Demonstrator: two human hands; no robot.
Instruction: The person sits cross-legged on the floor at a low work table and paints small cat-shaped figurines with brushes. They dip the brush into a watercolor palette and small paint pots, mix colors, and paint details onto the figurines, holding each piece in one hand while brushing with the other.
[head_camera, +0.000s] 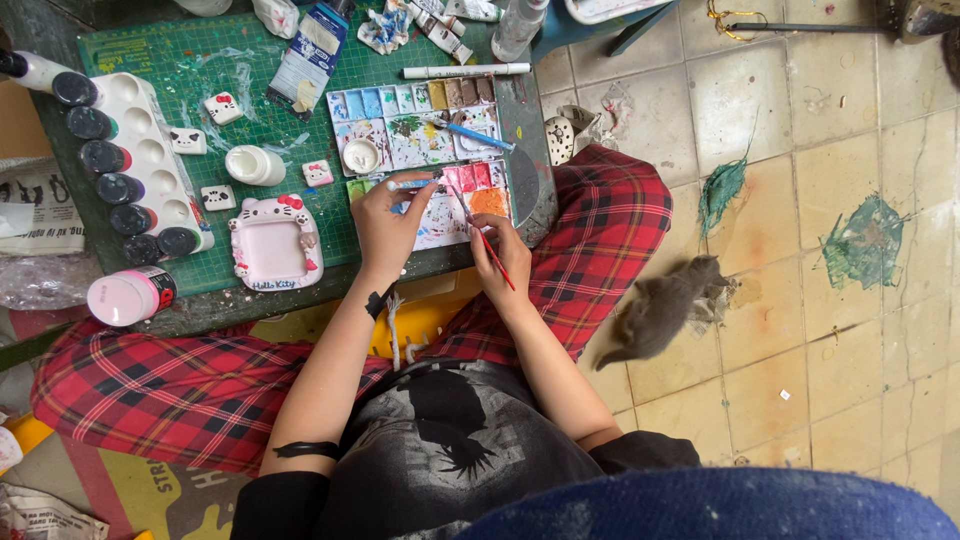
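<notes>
**Paint-mixing at a low green table**

A worn floor of pale, cracked tiles (790, 230), blotched with green paint stains, spreads to the right, and a small grey kitten (665, 310) stands on it just beside the person's knee in red tartan trousers (600, 235). The person sits cross-legged at a low table covered by a green cutting mat (200, 65) smeared with white paint.

The left hand (385, 225) is curled, its fingertips pinching a small pale-blue paint tube (412, 184) held level over the lower edge of a white plastic palette of square wells (420, 140), many stained blue, pink, orange and brown. The right hand (500, 255) is closed in a pen-like pinch around a thin red-handled paintbrush (480, 232), whose tip points up into the pink wells of the palette. A blue-handled brush (475, 133) lies across the palette's upper right part.

To the left on the mat sit a pink-and-white cat-shaped plaster frame (275, 245), a small white round jar (253, 165), several little white painted plaster pieces (222, 107), and a long white tray with round wells (150, 150) flanked by a row of dark-capped paint bottles (105, 160). A pink bottle with a black cap (130, 296) lies at the table's near edge.
</notes>
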